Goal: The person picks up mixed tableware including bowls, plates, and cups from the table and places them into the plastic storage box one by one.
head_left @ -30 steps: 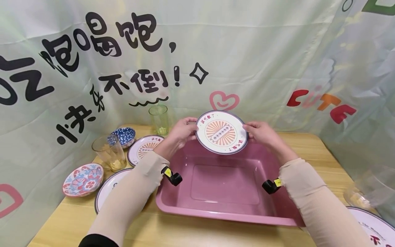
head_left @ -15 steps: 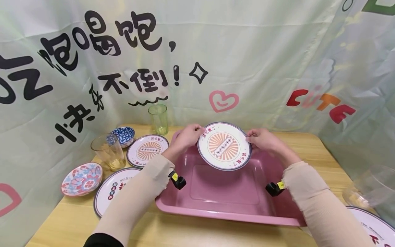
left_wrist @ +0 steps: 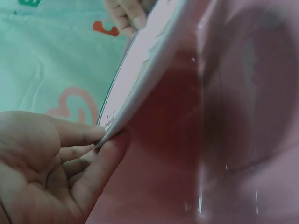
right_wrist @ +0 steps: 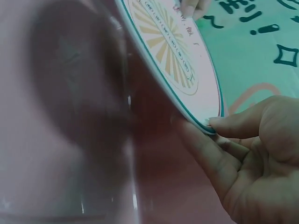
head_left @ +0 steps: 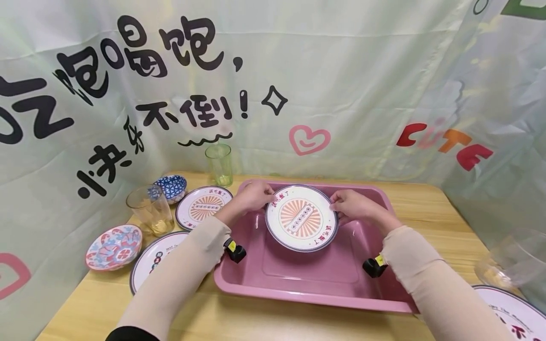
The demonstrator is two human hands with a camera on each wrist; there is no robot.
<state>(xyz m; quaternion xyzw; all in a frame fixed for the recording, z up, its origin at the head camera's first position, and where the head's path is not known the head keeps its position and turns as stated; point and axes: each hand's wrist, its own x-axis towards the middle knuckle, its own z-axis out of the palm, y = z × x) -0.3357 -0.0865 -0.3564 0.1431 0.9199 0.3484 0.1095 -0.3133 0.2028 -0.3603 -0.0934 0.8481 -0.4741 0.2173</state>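
Observation:
A white plate (head_left: 302, 218) with a blue rim, an orange sunburst and red characters is held tilted over a pink plastic basin (head_left: 311, 279). My left hand (head_left: 254, 195) pinches its left edge, and my right hand (head_left: 351, 204) pinches the opposite edge. Both wrist views show thumb and fingers on either face of the rim: the left hand (left_wrist: 60, 158) at one end, the right hand (right_wrist: 247, 158) at the other. In the right wrist view a dark plate-shaped shadow falls on the basin (right_wrist: 28, 177), with a gap below the plate.
Left of the basin are a sunburst plate (head_left: 202, 208), a second plate (head_left: 147, 270), a patterned red bowl (head_left: 114, 247), a blue bowl (head_left: 171, 188), an amber-based glass (head_left: 151, 210) and a green glass (head_left: 219, 166). At right stand a clear glass (head_left: 509, 260) and another plate (head_left: 512, 310).
Both hands have lowered the plate from above the basin's back rim toward its interior. It swung slightly right, then back left. The grip on its edges is unchanged.

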